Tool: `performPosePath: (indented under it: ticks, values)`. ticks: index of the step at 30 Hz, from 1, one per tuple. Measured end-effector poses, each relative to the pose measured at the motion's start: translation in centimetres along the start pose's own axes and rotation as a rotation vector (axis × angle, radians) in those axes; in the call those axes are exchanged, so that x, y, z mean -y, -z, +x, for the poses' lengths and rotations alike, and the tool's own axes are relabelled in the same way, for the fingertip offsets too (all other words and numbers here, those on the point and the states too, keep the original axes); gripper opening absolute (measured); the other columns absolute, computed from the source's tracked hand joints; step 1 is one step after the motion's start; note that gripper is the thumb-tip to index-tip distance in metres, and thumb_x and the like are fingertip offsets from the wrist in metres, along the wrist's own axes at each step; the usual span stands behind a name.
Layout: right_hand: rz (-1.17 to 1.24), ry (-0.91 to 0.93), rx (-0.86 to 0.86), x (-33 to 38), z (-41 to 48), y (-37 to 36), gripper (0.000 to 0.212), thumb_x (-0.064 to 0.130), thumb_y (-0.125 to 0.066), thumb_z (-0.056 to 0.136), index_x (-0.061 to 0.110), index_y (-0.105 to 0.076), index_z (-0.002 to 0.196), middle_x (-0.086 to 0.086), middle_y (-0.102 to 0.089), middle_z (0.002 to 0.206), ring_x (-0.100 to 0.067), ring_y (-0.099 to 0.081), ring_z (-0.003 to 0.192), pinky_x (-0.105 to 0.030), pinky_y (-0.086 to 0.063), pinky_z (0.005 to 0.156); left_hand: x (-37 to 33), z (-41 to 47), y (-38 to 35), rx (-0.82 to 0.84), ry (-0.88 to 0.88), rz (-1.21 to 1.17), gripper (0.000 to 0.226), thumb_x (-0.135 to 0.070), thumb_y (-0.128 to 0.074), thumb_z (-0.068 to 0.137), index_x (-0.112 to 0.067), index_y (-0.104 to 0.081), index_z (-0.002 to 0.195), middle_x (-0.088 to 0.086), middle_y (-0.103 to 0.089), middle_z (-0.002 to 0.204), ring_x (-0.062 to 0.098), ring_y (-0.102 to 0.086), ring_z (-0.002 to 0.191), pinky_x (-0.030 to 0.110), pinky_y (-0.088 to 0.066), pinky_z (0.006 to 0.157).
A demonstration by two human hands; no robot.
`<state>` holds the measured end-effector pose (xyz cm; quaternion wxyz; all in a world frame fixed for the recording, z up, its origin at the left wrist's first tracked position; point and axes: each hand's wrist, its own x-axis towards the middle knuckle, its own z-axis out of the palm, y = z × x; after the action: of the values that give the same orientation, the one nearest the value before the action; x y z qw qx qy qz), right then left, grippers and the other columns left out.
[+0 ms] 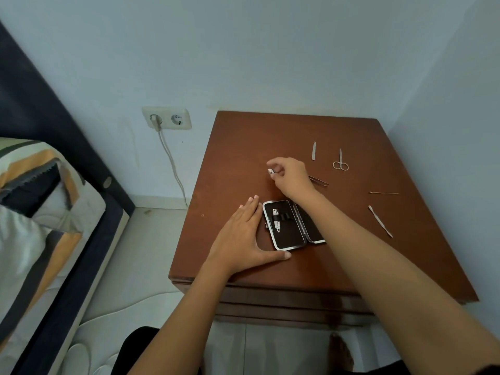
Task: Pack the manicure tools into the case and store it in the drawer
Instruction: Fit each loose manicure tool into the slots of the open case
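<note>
A black manicure case [286, 226] with a silver rim lies open on the brown nightstand [243, 147], one clipper strapped in its left half. My left hand [243, 234] rests flat against the case's left edge, thumb along its near corner. My right hand [290, 175] hovers beyond the case, pinching a small metal tool [270, 171]. Loose on the top lie a nail file [313, 151], small scissors [340, 161], tweezers [320, 181] partly hidden by my right hand, a thin pick [384, 192] and a cuticle pusher [380, 221].
The nightstand's front edge [270, 296] with drawer fronts is just below my arms. A bed with a striped cover [32, 207] stands to the left. A wall socket with a plugged cable [166, 118] is on the wall behind. Walls close the back and right.
</note>
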<state>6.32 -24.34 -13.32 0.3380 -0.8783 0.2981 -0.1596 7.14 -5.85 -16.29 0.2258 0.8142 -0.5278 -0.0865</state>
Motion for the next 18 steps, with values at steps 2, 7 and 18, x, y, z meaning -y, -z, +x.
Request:
performPosePath:
  ticks: [2,7,18]
  values:
    - [0.152,0.0,-0.014,0.0,-1.2,1.3,0.022,0.004,-0.061,0.084,0.013,-0.068,0.103,-0.004,-0.059,0.084,-0.014,-0.054,0.076,-0.017,-0.045,0.073,0.0,0.0,0.1,0.002,0.001,0.007,0.123,-0.085,-0.05,0.059,-0.013,-0.008,0.149,0.0,-0.001,0.159,0.006,0.004,0.144,0.025,0.002,0.117]
    - [0.223,-0.012,0.065,-1.2,-4.5,3.8,0.013,0.003,-0.068,0.077,0.012,-0.068,0.086,0.001,-0.061,0.069,-0.007,-0.059,0.06,-0.022,-0.054,0.072,-0.2,-0.1,0.4,0.026,0.004,0.023,0.123,-0.086,-0.045,0.058,-0.013,-0.007,0.149,0.001,0.0,0.159,0.006,0.004,0.144,0.023,0.004,0.115]
    - [-0.084,0.137,0.258,-2.0,-5.8,4.2,0.013,0.013,-0.068,0.078,0.014,-0.073,0.09,-0.004,-0.061,0.097,-0.016,-0.055,0.087,-0.024,-0.041,0.076,-0.5,-0.3,0.6,0.044,0.034,0.012,0.123,-0.086,-0.046,0.057,-0.016,-0.006,0.15,-0.001,0.001,0.159,0.005,0.004,0.144,0.021,0.005,0.114]
